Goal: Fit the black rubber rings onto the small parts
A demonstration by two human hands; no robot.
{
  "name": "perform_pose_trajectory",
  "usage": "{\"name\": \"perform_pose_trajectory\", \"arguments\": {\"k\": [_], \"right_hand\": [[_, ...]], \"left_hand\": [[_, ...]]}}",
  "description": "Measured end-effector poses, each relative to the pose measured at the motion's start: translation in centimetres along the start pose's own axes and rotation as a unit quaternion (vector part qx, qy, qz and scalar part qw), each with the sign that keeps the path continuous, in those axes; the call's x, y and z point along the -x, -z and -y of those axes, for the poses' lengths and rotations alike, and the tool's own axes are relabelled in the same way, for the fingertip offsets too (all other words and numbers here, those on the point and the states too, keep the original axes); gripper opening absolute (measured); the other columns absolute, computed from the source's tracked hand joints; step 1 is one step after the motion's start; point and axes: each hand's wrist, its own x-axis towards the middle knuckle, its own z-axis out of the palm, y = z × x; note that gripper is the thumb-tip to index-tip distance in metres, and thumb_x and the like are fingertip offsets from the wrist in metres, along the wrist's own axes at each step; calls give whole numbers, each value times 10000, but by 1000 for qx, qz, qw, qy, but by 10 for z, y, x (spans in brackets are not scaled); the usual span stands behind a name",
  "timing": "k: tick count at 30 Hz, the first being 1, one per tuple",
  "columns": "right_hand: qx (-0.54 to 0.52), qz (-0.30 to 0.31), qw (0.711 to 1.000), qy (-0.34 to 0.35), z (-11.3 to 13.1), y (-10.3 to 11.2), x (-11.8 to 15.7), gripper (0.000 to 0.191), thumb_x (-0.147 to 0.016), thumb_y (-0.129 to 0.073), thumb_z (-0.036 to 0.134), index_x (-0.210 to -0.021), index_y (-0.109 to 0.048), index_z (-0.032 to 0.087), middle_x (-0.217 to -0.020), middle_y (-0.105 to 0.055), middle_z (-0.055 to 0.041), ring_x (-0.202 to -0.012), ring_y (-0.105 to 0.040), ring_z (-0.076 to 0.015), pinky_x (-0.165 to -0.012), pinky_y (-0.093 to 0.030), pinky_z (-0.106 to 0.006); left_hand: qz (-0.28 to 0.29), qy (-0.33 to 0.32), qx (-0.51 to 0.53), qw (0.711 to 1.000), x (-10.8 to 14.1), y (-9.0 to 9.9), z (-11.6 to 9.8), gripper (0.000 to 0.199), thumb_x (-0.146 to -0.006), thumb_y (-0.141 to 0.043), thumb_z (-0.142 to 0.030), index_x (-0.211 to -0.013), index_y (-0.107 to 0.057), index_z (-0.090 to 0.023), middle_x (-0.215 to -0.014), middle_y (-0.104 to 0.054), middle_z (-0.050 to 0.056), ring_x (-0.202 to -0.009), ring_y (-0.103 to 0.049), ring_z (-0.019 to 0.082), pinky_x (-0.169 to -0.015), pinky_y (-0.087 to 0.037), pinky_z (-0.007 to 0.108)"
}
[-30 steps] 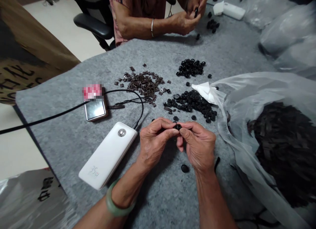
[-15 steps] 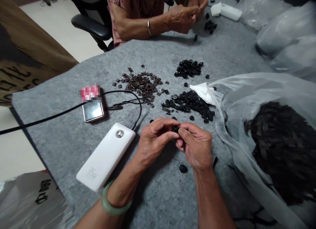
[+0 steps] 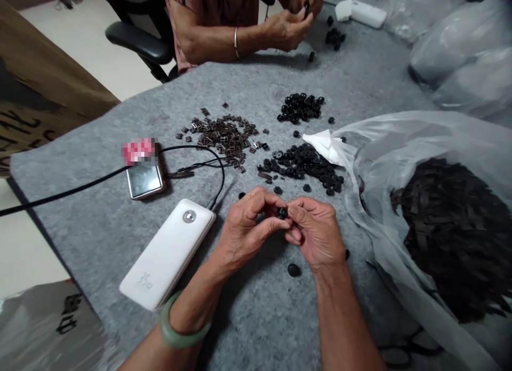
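Note:
Between thumb and index finger, my left hand [image 3: 244, 230] pinches a small black round part [image 3: 282, 213]. My right hand [image 3: 316, 230] is closed at the part's right edge, thumb against its fingers; whether a smaller piece is in there is hidden. Below the hands a single black disc [image 3: 294, 269] lies on the grey felt table cover [image 3: 264, 328]. Just beyond them is a pile of flat black discs [image 3: 308, 166] with holes. Behind that sits a heap of black rings [image 3: 302, 108], and to its left a pile of small brown metal clips [image 3: 226, 135].
A white power bank [image 3: 168, 253] lies left of my hands, its cable running to a small screen device [image 3: 144, 180]. On the right, a clear plastic bag [image 3: 360, 211] holds dark strips [image 3: 452, 238]. Across the table another person's hands [image 3: 294, 27] hold a small black piece.
My view has shifted slightly, so the tabletop appears a little further left. The round part shows more clearly between my fingers. The other person's hands have turned, exposing a black piece.

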Motion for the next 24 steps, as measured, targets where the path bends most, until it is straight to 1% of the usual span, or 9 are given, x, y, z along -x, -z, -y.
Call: {"name": "perform_pose_trajectory", "arguments": {"k": [5, 8, 11, 14, 16, 21, 24], "right_hand": [[12, 6, 1000, 7, 2, 0, 2, 501, -639, -866, 495, -729, -548, 119, -538, -521, 56, -361, -388, 1, -346, -291, -117], [30, 0, 999, 17, 0, -1, 1, 530, -639, -860, 524, -719, -517, 127, -532, -493, 62, -376, -381, 3, -350, -284, -115], [45, -10, 998, 34, -2, -2, 0, 509, -656, -846, 514, -745, -522, 132, -550, -477, 64, -409, -389, 6, -365, -279, -109], [43, -7, 998, 50, -4, -3, 0, 471, -700, -812, 503, -807, -536, 137, -571, -463, 69, -426, -393, 9, -390, -295, -109], [41, -4, 998, 53, -3, -6, 1, 464, -719, -794, 501, -826, -520, 142, -572, -453, 73, -424, -390, 7, -400, -305, -113], [26, -19, 997, 67, -2, -12, 2, 481, -734, -774, 516, -865, -489, 152, -618, -485, 70, -434, -402, 9, -399, -299, -115], [34, -37, 994, 94, -2, -9, 1, 454, -771, -739, 515, -904, -494, 156, -649, -501, 68, -439, -405, 10, -409, -303, -119]], "left_hand": [[2, -41, -54, 998, 1, 0, 1, 142, -829, -805, -293, -914, -734, -204, -818, -668, 26, -728, -583, 124, -703, -451, 247], [16, -64, -62, 996, 1, -1, 2, 138, -856, -777, -307, -916, -729, -193, -821, -675, 28, -751, -599, 127, -721, -467, 241], [20, -74, -70, 995, 1, -2, 2, 133, -898, -728, -310, -961, -739, -194, -842, -695, 37, -794, -622, 137, -751, -492, 248], [-6, -49, -72, 996, 3, -3, 0, 134, -898, -729, -290, -999, -736, -202, -880, -716, 39, -802, -639, 132, -764, -507, 249], [-30, -23, -56, 998, 5, -4, -1, 124, -879, -751, -275, -977, -722, -204, -887, -719, 28, -792, -650, 118, -750, -511, 232], [-67, 27, 30, 997, 8, -7, 0, 105, -858, -773, -265, -898, -701, -199, -849, -715, 15, -778, -658, 109, -723, -525, 214], [-80, 79, 97, 989, 8, -8, 3, 132, -818, -810, -254, -892, -712, -205, -848, -715, 11, -755, -663, 108, -698, -538, 215]]}}
